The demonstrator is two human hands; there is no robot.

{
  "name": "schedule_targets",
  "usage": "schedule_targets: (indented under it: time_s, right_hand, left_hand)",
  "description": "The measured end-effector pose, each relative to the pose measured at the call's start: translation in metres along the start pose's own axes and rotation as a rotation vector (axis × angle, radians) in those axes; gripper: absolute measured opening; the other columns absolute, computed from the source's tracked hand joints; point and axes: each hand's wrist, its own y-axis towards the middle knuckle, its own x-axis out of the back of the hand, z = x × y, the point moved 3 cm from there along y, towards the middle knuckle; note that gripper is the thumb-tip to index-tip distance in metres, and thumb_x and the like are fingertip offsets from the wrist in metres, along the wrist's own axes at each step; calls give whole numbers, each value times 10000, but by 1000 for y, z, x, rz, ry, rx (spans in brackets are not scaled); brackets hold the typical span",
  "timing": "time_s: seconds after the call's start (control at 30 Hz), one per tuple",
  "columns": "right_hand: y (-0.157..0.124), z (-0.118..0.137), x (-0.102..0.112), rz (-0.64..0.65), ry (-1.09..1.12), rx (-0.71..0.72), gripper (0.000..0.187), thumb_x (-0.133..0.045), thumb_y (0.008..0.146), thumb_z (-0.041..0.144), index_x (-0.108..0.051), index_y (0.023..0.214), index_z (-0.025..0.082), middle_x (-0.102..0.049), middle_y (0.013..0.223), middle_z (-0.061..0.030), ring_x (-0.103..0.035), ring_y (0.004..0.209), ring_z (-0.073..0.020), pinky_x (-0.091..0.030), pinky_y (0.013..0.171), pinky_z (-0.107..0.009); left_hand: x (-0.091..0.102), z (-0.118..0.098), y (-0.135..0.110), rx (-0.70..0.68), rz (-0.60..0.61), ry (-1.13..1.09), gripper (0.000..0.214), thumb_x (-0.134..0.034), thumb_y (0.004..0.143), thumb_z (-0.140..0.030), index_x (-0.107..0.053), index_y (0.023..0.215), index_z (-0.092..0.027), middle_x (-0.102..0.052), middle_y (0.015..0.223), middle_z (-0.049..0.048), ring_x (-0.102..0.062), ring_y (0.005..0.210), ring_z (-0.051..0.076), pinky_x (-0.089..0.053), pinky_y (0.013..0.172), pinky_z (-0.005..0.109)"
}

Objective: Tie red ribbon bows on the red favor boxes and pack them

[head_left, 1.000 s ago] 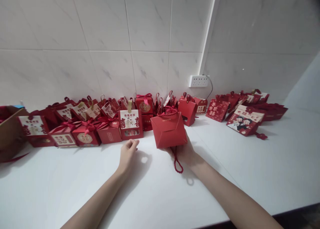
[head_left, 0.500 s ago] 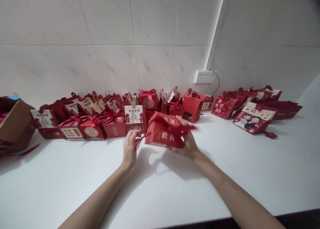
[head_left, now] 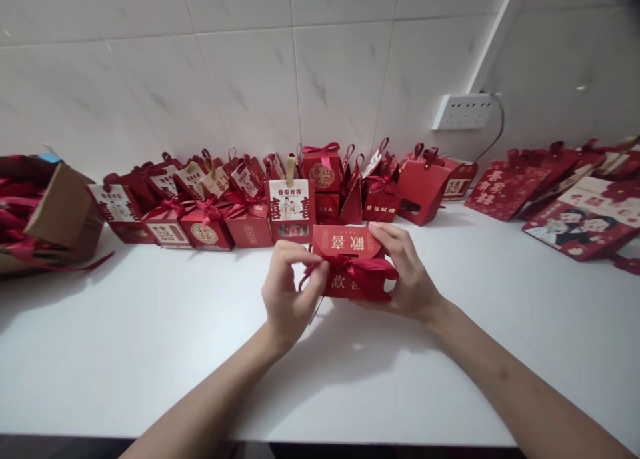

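A small red gift box (head_left: 345,245) with gold characters and a red ribbon bow (head_left: 365,273) sits just above the white counter (head_left: 150,352), held between both hands. My left hand (head_left: 287,299) pinches the left end of the ribbon with thumb and fingers. My right hand (head_left: 410,272) wraps around the box's right side, fingers over its top edge.
A row of several red gift boxes (head_left: 250,205) lines the tiled wall. Flat red bags (head_left: 575,205) lie at the right. An open cardboard box (head_left: 45,212) with red ribbons stands at the far left. A white power socket (head_left: 463,111) is on the wall.
The box was turned from bottom-up to face me with its bow in front. My left hand came in and took the ribbon. The view moved closer and lower.
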Motion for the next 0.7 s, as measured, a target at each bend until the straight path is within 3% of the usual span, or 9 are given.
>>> schedule_targets:
  time_s: [0.1,0.2,0.7]
  right_hand:
    - [-1,0,1,-26,-11,-20,907,-714,672,454,-238,1411,228,-409,1258,-160,-443,1161,-341,-441,935,-538]
    - [-1,2,1,-53,-26,-10,892,-692,691,478,-236,1417,229,-415,1261,-160,-447,1159,-345,-438,933,-545]
    - [0,9,3,-90,-65,26,876,-678,709,455,-226,1426,235,-424,1274,-162,-454,1157,-352,-444,915,-550]
  left_hand:
    - [-1,-12,-6,-317,142,128,139,-625,769,-112,-578,862,-205,-514,733,-13,-480,687,110,-405,637,267]
    - [-3,-19,-11,-466,229,215,125,-592,793,-121,-603,891,-197,-551,700,-12,-493,663,114,-379,661,297]
    - [-4,-26,-10,-500,220,195,67,-555,824,-148,-614,815,-177,-538,647,-14,-486,645,114,-352,652,303]
